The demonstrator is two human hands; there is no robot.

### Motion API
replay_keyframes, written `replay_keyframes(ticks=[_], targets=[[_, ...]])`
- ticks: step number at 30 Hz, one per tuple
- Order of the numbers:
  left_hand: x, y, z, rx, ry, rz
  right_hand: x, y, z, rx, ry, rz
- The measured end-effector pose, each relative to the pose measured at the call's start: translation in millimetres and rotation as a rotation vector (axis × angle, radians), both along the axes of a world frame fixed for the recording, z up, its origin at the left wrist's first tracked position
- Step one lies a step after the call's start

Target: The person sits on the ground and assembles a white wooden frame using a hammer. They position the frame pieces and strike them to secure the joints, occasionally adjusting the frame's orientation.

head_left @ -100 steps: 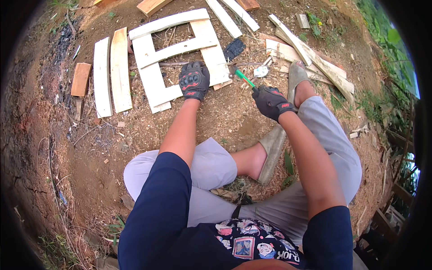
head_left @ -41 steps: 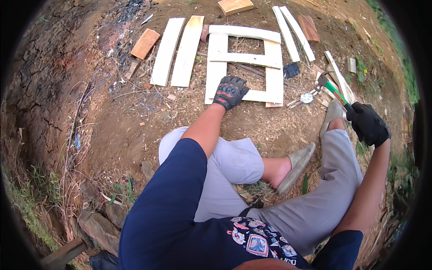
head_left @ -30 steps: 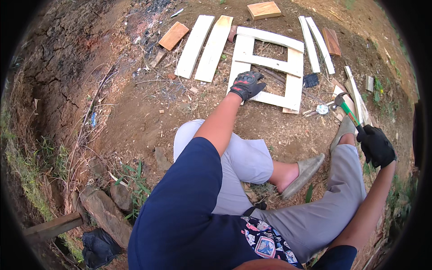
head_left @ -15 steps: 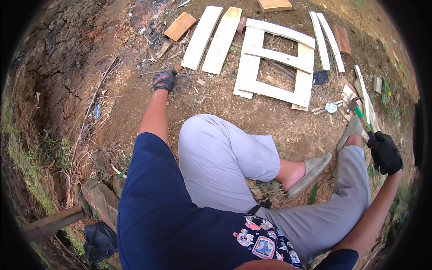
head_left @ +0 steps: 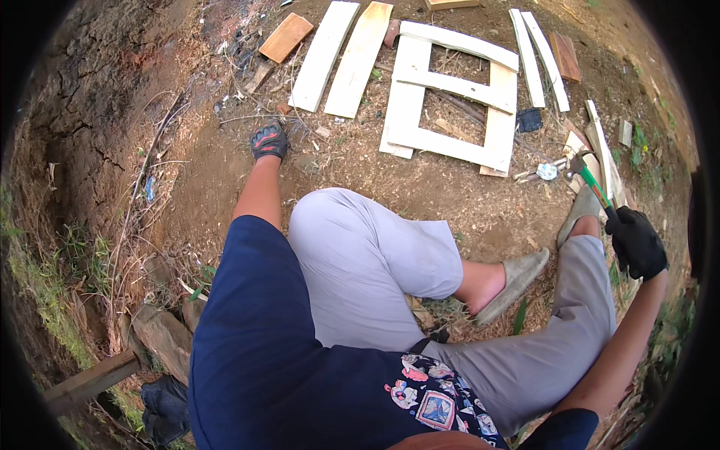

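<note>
My right hand (head_left: 638,244), in a black glove, is closed around the grip of a claw hammer (head_left: 592,182). The hammer's green handle slants up and to the left, its metal head above my right shoe. On the left, my other arm reaches out over bare soil. My left hand (head_left: 268,141), in a black glove with red marks, is low at the ground with its fingers curled; what they hold, if anything, is hidden. Beyond, a frame of pale boards (head_left: 405,112) with one crosspiece lies flat. Two loose pale boards (head_left: 325,56) lie left of it.
Two narrow strips (head_left: 528,58) and a brown block (head_left: 564,57) lie right of the frame. An orange-brown block (head_left: 286,37) lies at the far left. Wood scraps (head_left: 592,142) lie near my right shoe (head_left: 579,214). Stones (head_left: 161,337) and a dark bag (head_left: 165,409) are at lower left.
The hammer and my right hand have shifted slightly up and left. My left hand has drawn in a little and turned, looking more rounded. The whole view has shifted slightly.
</note>
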State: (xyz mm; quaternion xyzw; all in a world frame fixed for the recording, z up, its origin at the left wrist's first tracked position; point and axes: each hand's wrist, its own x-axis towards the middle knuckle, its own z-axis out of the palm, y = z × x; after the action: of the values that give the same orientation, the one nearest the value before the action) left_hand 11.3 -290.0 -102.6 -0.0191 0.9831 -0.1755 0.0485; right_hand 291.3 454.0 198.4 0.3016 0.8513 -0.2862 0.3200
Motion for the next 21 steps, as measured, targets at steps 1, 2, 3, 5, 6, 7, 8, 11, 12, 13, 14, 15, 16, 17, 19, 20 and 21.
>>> replay_keyframes(ticks=[1, 2, 3, 5, 6, 7, 8, 11, 12, 13, 14, 15, 16, 17, 19, 20, 21], targets=[[-1, 4, 3, 0.013, -0.048, 0.021, 0, -1, 1, 0.021, 0.013, 0.028], [-1, 2, 11, 0.021, -0.092, 0.046, -1, -4, 2, 0.038, 0.031, 0.059], [1, 4, 16, 0.035, -0.104, 0.053, -2, -5, 3, 0.031, 0.040, 0.037], [1, 9, 28, 0.080, -0.153, 0.119, -2, 2, 0, 0.003, 0.049, 0.060], [1, 13, 38, 0.100, -0.179, 0.153, -2, 3, 1, -0.013, 0.052, 0.074], [-1, 11, 40, 0.080, -0.193, 0.161, -2, 0, 5, -0.006, 0.039, 0.038], [0, 21, 45, 0.114, -0.181, 0.198, -1, -2, 8, -0.001, 0.034, 0.028], [6, 30, 74, 0.231, -0.052, 0.217, -2, -4, 13, -0.022, 0.040, 0.033], [3, 40, 83, 0.291, -0.020, 0.183, -3, -5, 15, -0.004, 0.052, 0.061], [-4, 48, 94, 0.351, 0.012, 0.151, -5, -9, 14, 0.015, 0.064, 0.090], [-5, 66, 102, 0.427, 0.039, 0.122, -5, -11, 18, 0.048, 0.070, 0.122], [-11, 81, 113, 0.487, 0.073, 0.105, -8, -14, 17, 0.047, 0.064, 0.126], [-18, 96, 122, 0.547, 0.107, 0.090, -11, -18, 16, 0.045, 0.057, 0.131], [-14, 120, 132, 0.689, 0.168, 0.058, -13, -21, 17, 0.049, 0.052, 0.139], [-15, 152, 132, 0.907, 0.250, -0.022, -19, -26, 15, 0.044, 0.055, 0.167], [1, 186, 136, 0.980, 0.176, -0.045, -21, -27, 11, 0.050, 0.036, 0.178], [17, 217, 144, 1.028, 0.093, -0.042, -24, -33, 19, 0.054, -0.021, 0.162]])
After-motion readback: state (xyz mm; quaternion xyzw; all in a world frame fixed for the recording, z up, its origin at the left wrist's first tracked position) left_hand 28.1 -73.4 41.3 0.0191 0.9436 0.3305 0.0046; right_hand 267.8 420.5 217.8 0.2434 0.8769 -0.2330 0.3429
